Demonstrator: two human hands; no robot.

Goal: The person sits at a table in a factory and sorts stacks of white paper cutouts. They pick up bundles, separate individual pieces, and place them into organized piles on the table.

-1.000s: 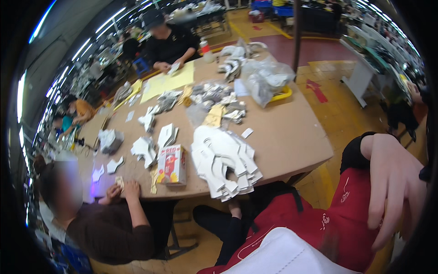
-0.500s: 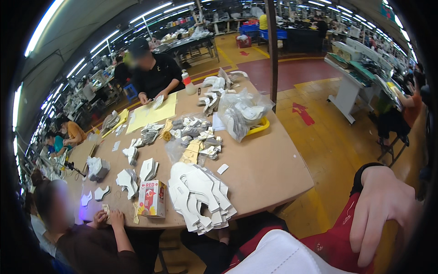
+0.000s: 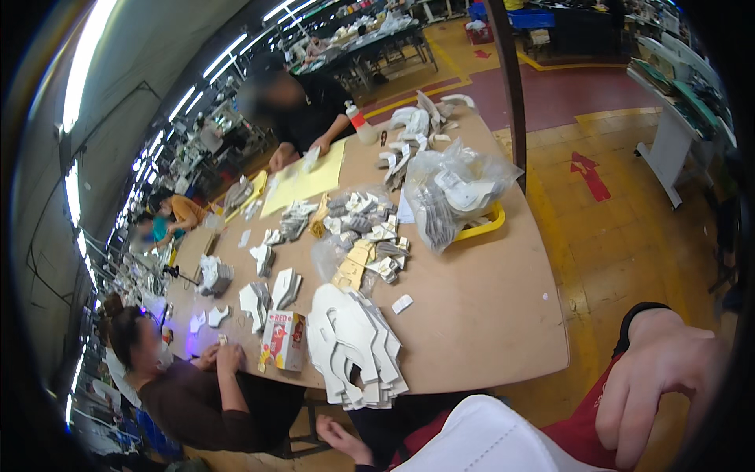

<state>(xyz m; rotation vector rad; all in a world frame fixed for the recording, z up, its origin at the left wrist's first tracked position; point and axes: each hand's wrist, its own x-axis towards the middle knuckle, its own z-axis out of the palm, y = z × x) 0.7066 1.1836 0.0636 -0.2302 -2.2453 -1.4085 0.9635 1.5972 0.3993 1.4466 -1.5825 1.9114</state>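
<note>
My right hand [image 3: 657, 385] is close at the lower right, a black band round its wrist. Two fingers hang down, loosely bent, over my red sleeve [image 3: 582, 429]; I see nothing in them, and the far side of the hand falls into shadow. My left hand [image 3: 344, 440] rests low beneath the table's front edge, its fingers apart and empty. Just above it, a fanned stack of white cut-out pieces [image 3: 322, 358] overhangs that edge. Beside the stack stands a red, white and yellow box [image 3: 296, 343].
The brown table [image 3: 487, 322] bears a loose white piece [image 3: 402, 304], piles of grey and white pieces [image 3: 358, 212], and a plastic bag of parts [image 3: 448, 197] on a yellow tray [image 3: 495, 220]. One person [image 3: 197, 401] sits at left; another [image 3: 303, 110] works across the table over yellow paper [image 3: 318, 177].
The view has swung, so the table now sits further right. My left hand has come into clearer sight below the edge. The person at left has drawn their hands back towards the table's edge.
</note>
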